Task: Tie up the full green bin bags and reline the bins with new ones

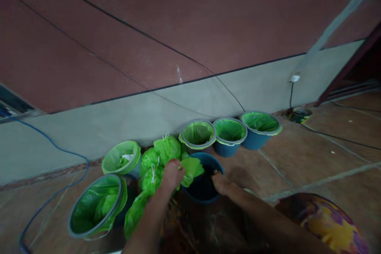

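A dark blue bucket [213,159] stands on the floor in front of me, with no liner visible in its dark inside. The fingers of my right hand [222,182] are closed over its right rim. My left hand [175,172] is closed on a light green plastic bag [192,170], which hangs over the bucket's left rim. Several full green bags with white ties [167,149] lie piled just beyond my left hand. Behind the bucket, along the wall, stand a lined bucket [198,133] and another blue lined bucket [226,149].
A third lined bucket [256,139] is at the right of the row. Two more lined bins, one pale green [119,158] and one grey-rimmed [73,218], stand to the left. A blue cable [67,151] trails at far left; a small can [300,115] sits by the wall.
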`<state>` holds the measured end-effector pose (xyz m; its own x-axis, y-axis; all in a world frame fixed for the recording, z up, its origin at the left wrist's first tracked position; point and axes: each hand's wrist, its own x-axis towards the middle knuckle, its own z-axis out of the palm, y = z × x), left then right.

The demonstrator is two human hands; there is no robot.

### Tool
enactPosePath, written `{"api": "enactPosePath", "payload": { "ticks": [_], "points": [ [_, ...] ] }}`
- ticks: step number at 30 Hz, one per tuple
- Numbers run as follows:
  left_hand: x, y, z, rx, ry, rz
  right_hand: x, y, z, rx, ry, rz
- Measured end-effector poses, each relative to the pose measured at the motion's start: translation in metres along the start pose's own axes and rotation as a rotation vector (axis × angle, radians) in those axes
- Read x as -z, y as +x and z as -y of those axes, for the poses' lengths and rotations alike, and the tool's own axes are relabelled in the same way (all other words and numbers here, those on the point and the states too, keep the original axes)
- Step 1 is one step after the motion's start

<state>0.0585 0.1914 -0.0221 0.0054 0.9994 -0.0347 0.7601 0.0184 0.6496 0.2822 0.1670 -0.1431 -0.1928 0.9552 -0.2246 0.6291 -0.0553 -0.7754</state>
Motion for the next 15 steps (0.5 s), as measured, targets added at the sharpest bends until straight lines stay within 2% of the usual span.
{"api": "enactPosePath", "payload": {
  "ticks": [2, 4, 7, 9, 12, 13, 15],
  "points": [
    [-0.047, 0.012, 0.004, 0.111, -0.214, 0.17, -0.002, 0.004, -0.006, -0.024, -0.077, 0.02],
    [-0.089, 0.018, 0.012, 0.186, -0.325, 0.286, 0.002, 0.008, -0.011, -0.037, -0.114, 0.027],
    [-0.134, 0.019, 0.027, 0.277, -0.486, 0.407, 0.005, 0.011, -0.018, -0.092, -0.123, -0.029],
    [-0.15, 0.017, 0.035, 0.321, -0.574, 0.456, 0.001, 0.013, -0.022, -0.139, -0.116, -0.076],
    [-0.161, 0.017, 0.045, 0.354, -0.663, 0.491, -0.011, 0.016, -0.026, -0.154, -0.093, -0.106],
    [-0.162, 0.017, 0.048, 0.349, -0.661, 0.492, -0.014, 0.018, -0.026, -0.151, -0.103, -0.096],
    [-0.16, 0.019, 0.052, 0.281, -0.503, 0.466, -0.019, 0.022, -0.026, -0.155, -0.162, -0.048]
  ]
}}
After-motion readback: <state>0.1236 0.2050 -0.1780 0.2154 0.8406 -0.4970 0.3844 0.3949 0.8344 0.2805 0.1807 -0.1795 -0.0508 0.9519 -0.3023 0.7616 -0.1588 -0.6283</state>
